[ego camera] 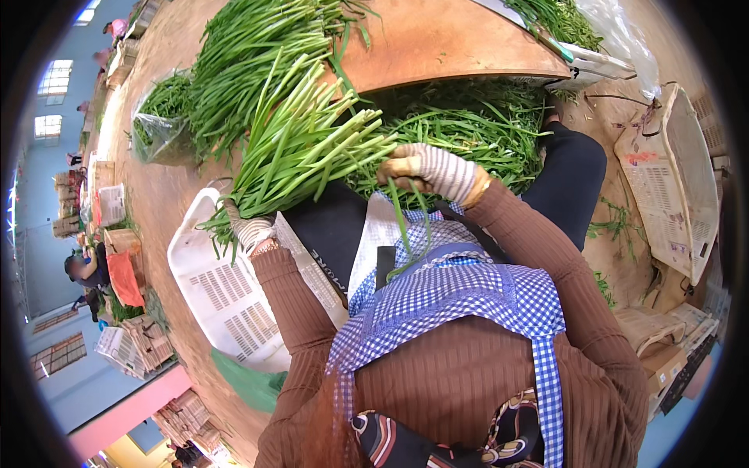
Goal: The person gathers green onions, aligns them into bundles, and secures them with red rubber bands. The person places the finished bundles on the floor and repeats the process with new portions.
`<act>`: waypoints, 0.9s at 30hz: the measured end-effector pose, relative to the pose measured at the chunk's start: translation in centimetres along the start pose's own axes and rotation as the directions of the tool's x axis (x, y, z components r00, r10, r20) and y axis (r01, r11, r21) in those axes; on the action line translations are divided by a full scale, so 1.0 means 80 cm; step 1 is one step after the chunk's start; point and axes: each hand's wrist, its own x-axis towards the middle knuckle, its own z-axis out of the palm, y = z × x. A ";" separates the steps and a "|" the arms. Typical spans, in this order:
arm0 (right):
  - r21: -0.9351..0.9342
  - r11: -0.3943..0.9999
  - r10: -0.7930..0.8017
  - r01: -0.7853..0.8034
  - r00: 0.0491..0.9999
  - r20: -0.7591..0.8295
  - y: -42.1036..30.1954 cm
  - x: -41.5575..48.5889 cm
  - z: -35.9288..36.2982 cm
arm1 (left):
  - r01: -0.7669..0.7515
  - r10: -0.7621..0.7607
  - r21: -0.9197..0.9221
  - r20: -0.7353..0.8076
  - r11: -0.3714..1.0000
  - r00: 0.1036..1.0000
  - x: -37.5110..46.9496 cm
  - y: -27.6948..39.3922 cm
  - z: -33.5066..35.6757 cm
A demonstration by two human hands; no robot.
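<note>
My left hand [248, 227], in a striped work glove, holds the leafy lower end of a bundle of long green stalks [310, 146], likely garlic greens. The pale cut ends of the bundle point up and right. At these ends is my right hand [430, 171], in a striped glove with a yellowed palm, its fingers curled on a few loose green leaves [399, 216] that hang over the checked apron. A big pile of the same greens [257, 70] lies at the upper left on a wooden board [445, 41]. Loose leaves [468, 131] heap up below the board.
A white plastic crate [225, 286] stands beside my left arm. Another crate [670, 187] is at the right. A clear bag of greens [164, 123] sits left of the pile. More greens and clear plastic [626, 41] are at the upper right. A person [88, 269] works far left.
</note>
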 end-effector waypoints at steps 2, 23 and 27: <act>0.072 0.997 -0.023 0.024 1.000 -0.017 0.009 -0.011 -0.009 | -0.002 0.005 0.053 -0.057 0.999 0.998 0.008 -0.011 -0.013; 0.244 0.958 -0.126 0.152 0.985 -0.116 0.043 0.085 -0.023 | -0.051 0.050 0.081 0.017 0.995 0.999 0.026 -0.014 -0.014; 0.378 0.902 -0.127 0.207 0.966 -0.224 0.046 0.058 -0.045 | -0.075 0.074 0.094 0.013 0.993 0.997 0.040 -0.007 -0.045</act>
